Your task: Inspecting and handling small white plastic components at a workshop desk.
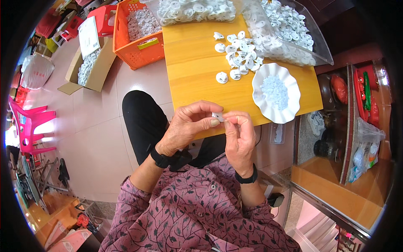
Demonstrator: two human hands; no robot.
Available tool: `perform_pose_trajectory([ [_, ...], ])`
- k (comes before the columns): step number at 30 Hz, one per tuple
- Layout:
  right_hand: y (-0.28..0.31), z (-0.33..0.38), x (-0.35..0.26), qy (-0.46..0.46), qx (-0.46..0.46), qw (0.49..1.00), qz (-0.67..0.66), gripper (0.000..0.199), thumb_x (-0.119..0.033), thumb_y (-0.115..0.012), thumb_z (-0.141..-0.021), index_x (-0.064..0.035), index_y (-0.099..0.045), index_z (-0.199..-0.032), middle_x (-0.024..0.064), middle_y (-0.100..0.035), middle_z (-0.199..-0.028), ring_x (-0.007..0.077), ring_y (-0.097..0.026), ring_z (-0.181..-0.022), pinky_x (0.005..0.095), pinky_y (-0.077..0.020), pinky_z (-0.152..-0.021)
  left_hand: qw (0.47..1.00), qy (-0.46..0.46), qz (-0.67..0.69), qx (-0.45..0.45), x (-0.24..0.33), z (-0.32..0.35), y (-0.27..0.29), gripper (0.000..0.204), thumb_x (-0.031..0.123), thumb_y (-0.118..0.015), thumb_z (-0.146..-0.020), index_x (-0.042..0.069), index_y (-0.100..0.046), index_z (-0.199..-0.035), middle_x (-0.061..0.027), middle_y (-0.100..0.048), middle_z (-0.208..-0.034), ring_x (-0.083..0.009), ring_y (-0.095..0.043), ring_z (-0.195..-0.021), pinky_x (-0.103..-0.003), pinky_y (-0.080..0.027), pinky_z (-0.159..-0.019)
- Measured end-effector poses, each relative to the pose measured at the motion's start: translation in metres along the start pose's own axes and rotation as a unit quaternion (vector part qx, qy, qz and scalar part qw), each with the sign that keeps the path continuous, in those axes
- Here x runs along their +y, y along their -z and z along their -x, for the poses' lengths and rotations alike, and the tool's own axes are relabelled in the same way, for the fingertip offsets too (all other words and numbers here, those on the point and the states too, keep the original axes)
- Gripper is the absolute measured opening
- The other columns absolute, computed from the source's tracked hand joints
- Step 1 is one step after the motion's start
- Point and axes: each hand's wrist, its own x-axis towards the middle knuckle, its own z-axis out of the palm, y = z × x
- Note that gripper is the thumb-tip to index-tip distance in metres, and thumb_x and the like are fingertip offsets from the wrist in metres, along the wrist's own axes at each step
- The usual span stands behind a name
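A small white plastic part [217, 115] sits between the thumb and fingers of my left hand [180, 128], over the near edge of the table. My right hand [240, 140] meets it from the right, thumb and fingertips pinched together against the part's side. Whatever lies in that pinch is too small and hidden to make out. Beyond my hands, a loose group of similar white plastic parts [242, 53] is spread on the yellow wooden table [193, 80]. To the right stands a white wavy-rimmed plate [261, 105] holding a heap of tiny pale-blue pieces [275, 92].
A clear bag of white parts [197, 10] and a clear bin [323, 56] full of them stand at the table's far side. On the floor to the left are an orange crate [145, 54], an open cardboard box [100, 69] and a pink stool [31, 124]. Shelves [336, 172] flank the right.
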Motion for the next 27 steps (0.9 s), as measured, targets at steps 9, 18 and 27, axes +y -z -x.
perform_pose_trajectory([
  [9,0.000,0.003,-0.003,0.045,-0.008,0.997,0.068,0.011,0.002,-0.062,-0.092,-0.0009,-0.054,-0.098,0.0157,-0.060,-0.106,0.0259,-0.061,-0.088,0.0348,-0.0518,-0.076,0.972,-0.012,0.233,0.005,-0.018,0.006,-0.007,0.043,-0.004,-0.070,-0.088,0.000,-0.057,-0.129,-0.0119,-0.062,-0.128,-0.0203,-0.059,-0.120,-0.036,-0.048,-0.106],
  [18,0.003,0.001,-0.005,0.017,-0.015,0.998,0.063,0.009,-0.001,-0.063,-0.092,0.0001,-0.055,-0.097,0.0163,-0.059,-0.108,0.0259,-0.061,-0.086,0.0333,-0.0523,-0.072,0.976,-0.022,0.216,0.000,-0.025,0.007,-0.006,0.042,-0.004,-0.070,-0.088,-0.001,-0.058,-0.128,-0.0139,-0.062,-0.128,-0.0202,-0.060,-0.119,-0.034,-0.049,-0.105],
  [27,0.007,-0.002,-0.001,0.045,-0.017,0.993,0.106,0.008,0.000,-0.062,-0.093,0.0001,-0.055,-0.098,0.0154,-0.059,-0.101,0.0272,-0.061,-0.084,0.0352,-0.0511,-0.072,0.982,-0.007,0.190,-0.004,-0.023,0.008,-0.004,0.041,0.006,-0.068,-0.093,0.000,-0.059,-0.132,-0.0123,-0.064,-0.127,-0.0202,-0.061,-0.118,-0.036,-0.051,-0.103],
])
